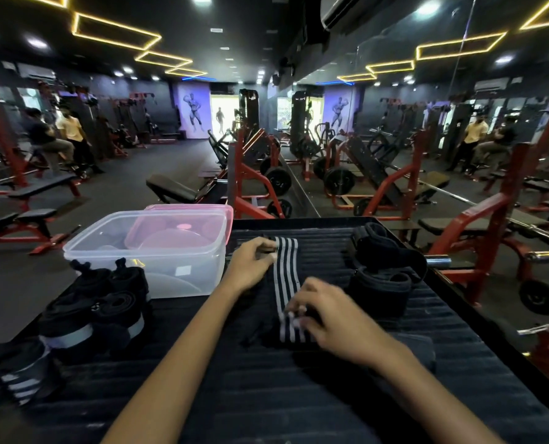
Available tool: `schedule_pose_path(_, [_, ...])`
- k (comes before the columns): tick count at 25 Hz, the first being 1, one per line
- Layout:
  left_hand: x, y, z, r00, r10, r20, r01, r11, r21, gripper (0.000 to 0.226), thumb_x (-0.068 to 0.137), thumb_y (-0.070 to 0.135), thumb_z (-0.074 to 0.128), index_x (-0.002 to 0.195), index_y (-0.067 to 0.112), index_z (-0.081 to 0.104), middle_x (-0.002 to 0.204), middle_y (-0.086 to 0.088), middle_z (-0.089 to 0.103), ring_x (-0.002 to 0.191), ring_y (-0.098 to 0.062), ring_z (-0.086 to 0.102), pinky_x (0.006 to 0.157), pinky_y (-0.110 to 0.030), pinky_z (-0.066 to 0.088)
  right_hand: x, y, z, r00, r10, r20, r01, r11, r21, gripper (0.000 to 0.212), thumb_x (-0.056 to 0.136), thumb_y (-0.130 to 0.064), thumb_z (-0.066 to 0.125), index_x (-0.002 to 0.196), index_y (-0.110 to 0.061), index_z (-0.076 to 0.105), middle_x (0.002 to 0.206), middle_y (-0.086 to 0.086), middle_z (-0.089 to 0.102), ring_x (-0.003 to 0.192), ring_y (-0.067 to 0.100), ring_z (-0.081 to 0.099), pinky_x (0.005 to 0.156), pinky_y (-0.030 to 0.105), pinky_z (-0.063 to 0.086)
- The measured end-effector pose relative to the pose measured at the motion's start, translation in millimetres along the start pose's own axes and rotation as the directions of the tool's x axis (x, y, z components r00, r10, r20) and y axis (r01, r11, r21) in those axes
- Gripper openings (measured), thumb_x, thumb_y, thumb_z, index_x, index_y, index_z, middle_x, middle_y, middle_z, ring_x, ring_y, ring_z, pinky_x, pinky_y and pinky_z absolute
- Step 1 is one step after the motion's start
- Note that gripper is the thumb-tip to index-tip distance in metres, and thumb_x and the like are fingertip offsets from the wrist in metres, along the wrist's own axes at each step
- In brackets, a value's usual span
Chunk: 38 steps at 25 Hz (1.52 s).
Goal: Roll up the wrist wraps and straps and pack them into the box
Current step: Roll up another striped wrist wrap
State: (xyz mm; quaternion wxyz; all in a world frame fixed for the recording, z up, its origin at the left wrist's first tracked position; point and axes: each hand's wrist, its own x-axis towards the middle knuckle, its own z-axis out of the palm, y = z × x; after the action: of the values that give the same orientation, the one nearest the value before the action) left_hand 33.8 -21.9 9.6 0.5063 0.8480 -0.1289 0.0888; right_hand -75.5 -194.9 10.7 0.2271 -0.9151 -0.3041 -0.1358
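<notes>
A black wrist wrap with white stripes point(285, 277) lies stretched out flat on the dark ribbed table point(266, 395). My left hand point(250, 264) pinches its far end. My right hand point(334, 318) grips its near end, where the wrap is bunched. A clear plastic box point(145, 251) stands open at the left with its pink lid point(186, 219) propped inside it. Rolled black wraps point(106, 302) sit in front of the box. Another striped roll point(20, 379) lies at the near left. Loose black straps point(385, 267) are heaped at the right.
The table's raised black rim point(452, 296) runs along the right side. Red gym machines, benches and weight plates point(276, 181) fill the room beyond, with a mirror wall at the right. People stand far off at the left point(71, 139).
</notes>
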Motion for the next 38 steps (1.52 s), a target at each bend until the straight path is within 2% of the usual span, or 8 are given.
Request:
schedule_pose_path(4, [-47.0,15.4,-18.4,0.934,0.252,0.255,-0.255,0.967,-0.024,0.026,0.082,0.038,0.068,0.107,0.029,0.068,0.106,0.009,0.071,0.101,-0.009,0.065,0.094,-0.031,0.05,30.5,18.2,-12.5,0.968,0.249,-0.036,-0.218,0.901,0.375,0.015,0.079,-0.011,0.075,0.084,-0.02,0.065,0.069,-0.006,0.066,0.067,0.0,0.061,0.072,0.025,0.049])
schedule_pose_path(11, [-70.0,13.4,-8.7,0.955,0.294,-0.027,-0.295,0.949,-0.107,0.025,0.075,0.006,0.078,0.092,0.024,0.074,0.095,0.005,0.073,0.093,-0.006,0.067,0.087,-0.025,0.051,20.5,26.3,-8.1,0.954,0.298,-0.024,-0.174,0.62,0.765,0.033,0.06,-0.031,0.088,0.082,-0.014,0.071,0.084,0.017,0.069,0.073,0.02,0.056,0.069,0.034,0.045])
schedule_pose_path(17, [-73.6,13.7,-10.2,0.967,0.25,0.051,-0.237,0.952,-0.192,0.048,0.068,0.011,0.084,0.112,0.021,0.069,0.118,0.007,0.066,0.115,-0.003,0.058,0.097,-0.018,0.044,18.5,31.0,-9.4,0.953,0.264,-0.149,-0.146,0.831,0.537,0.015,0.071,-0.021,0.083,0.079,-0.019,0.071,0.071,0.004,0.067,0.064,0.01,0.056,0.067,0.03,0.046])
schedule_pose_path(22, [-74.1,13.6,-3.3,0.957,0.286,-0.056,-0.291,0.949,-0.119,0.024,0.074,0.011,0.08,0.095,0.019,0.074,0.093,0.008,0.073,0.092,-0.003,0.067,0.086,-0.02,0.049,18.6,33.5,-9.7,0.958,0.268,-0.102,-0.161,0.795,0.585,0.03,0.068,-0.043,0.08,0.084,-0.02,0.07,0.079,0.001,0.07,0.069,0.018,0.062,0.07,0.037,0.049])
schedule_pose_path(26, [-74.8,16.2,-3.6,0.979,0.194,-0.065,-0.204,0.938,-0.281,0.02,0.082,0.013,0.073,0.1,0.021,0.075,0.095,-0.007,0.074,0.092,-0.017,0.068,0.076,-0.028,0.057,18.3,32.5,-11.0,0.984,0.126,-0.128,-0.022,0.791,0.612,0.035,0.069,-0.018,0.083,0.099,-0.026,0.067,0.1,0.0,0.07,0.099,0.022,0.065,0.092,0.046,0.051])
schedule_pose_path(29, [-74.4,15.4,-4.7,0.984,0.178,-0.031,-0.178,0.93,-0.321,0.029,0.081,0.022,0.075,0.109,0.028,0.071,0.101,-0.016,0.069,0.091,-0.017,0.065,0.088,-0.034,0.052,19.5,32.3,-8.4,0.97,0.159,-0.187,-0.011,0.79,0.613,0.023,0.071,-0.01,0.082,0.091,-0.018,0.074,0.094,0.002,0.073,0.091,0.034,0.066,0.088,0.054,0.051])
schedule_pose_path(35, [-72.0,7.1,-2.1,0.959,0.282,-0.035,-0.284,0.951,-0.123,0.031,0.067,0.013,0.084,0.093,0.027,0.072,0.096,0.007,0.07,0.095,-0.009,0.065,0.09,-0.031,0.051,17.6,30.5,-5.8,0.956,0.288,-0.057,-0.125,0.576,0.808,0.03,0.06,-0.013,0.085,0.088,-0.016,0.074,0.081,0.009,0.073,0.073,0.02,0.063,0.077,0.041,0.052])
schedule_pose_path(38, [-72.9,8.3,-3.9,0.971,0.237,-0.028,-0.239,0.954,-0.182,0.021,0.073,0.011,0.08,0.088,0.026,0.074,0.087,0.01,0.074,0.088,-0.006,0.068,0.084,-0.025,0.051,17.7,32.8,-4.6,0.968,0.245,-0.062,-0.142,0.731,0.667,0.028,0.067,-0.013,0.086,0.092,-0.017,0.073,0.087,0.004,0.074,0.079,0.015,0.065,0.08,0.037,0.053])
